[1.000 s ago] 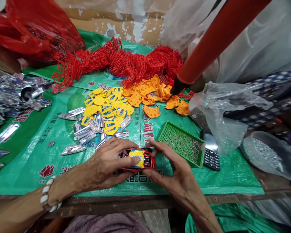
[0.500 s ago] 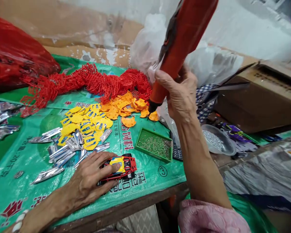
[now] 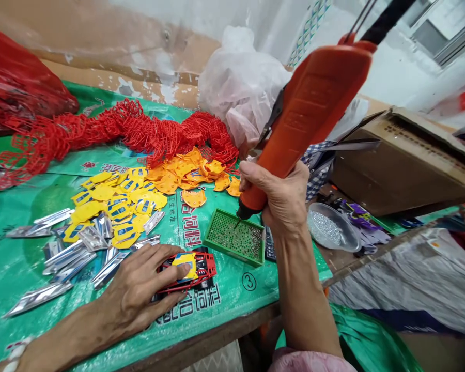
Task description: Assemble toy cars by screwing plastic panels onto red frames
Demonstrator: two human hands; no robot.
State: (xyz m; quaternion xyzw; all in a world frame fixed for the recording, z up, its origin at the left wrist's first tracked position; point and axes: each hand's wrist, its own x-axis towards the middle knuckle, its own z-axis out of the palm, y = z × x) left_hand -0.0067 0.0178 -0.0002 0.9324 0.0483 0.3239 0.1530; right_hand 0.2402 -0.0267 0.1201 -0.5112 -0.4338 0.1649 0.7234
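Note:
My left hand presses down on a small red toy car with a yellow roof piece, lying on the green woven sheet. My right hand grips an orange electric screwdriver that hangs from a cord above. Its bit tip touches the green screw tray, which holds several small screws at its right end.
Yellow parts, orange parts, silver parts and a long heap of red frames cover the sheet. A dish of screws, a calculator, a cardboard box and plastic bags stand at the right. The table edge runs in front.
My right hand left the toy car, took hold of the hanging orange screwdriver and brought its tip down onto the green screw tray. My left hand stayed on the car.

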